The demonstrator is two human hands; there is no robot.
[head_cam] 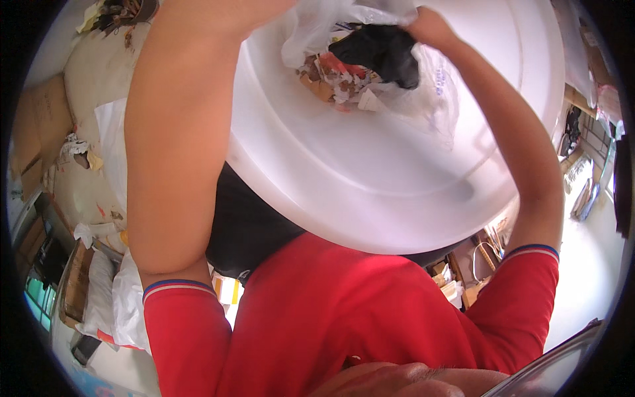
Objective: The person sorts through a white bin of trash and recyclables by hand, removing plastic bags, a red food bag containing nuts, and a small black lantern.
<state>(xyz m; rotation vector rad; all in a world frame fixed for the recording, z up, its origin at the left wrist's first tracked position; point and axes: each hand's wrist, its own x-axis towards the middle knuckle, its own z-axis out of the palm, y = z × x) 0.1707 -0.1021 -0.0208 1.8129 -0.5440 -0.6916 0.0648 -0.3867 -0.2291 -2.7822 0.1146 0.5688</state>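
A large round white plastic tub (357,198) stands before my body, seen from above into its inside. My right hand (430,27) reaches into it, with the fingers closed on a clear plastic bag (377,14). A crumpled black piece, plastic or cloth (387,54), hangs right beside those fingers; whether they also pinch it I cannot tell. Torn paper and cardboard scraps (337,82) lie in the tub, with a red piece (342,64) among them. Another part of clear bag (441,99) with blue print clings to the inner wall. My left hand is past the top edge; only the forearm and wrist show.
At left, paper scraps (79,149) litter the stained floor near a cardboard box (42,124). White plastic sacks (114,293) sit lower left beside a brown carton (77,288). Boxes and small containers (451,288) show behind my right arm. A bin with dark scraps (134,12) is at upper left.
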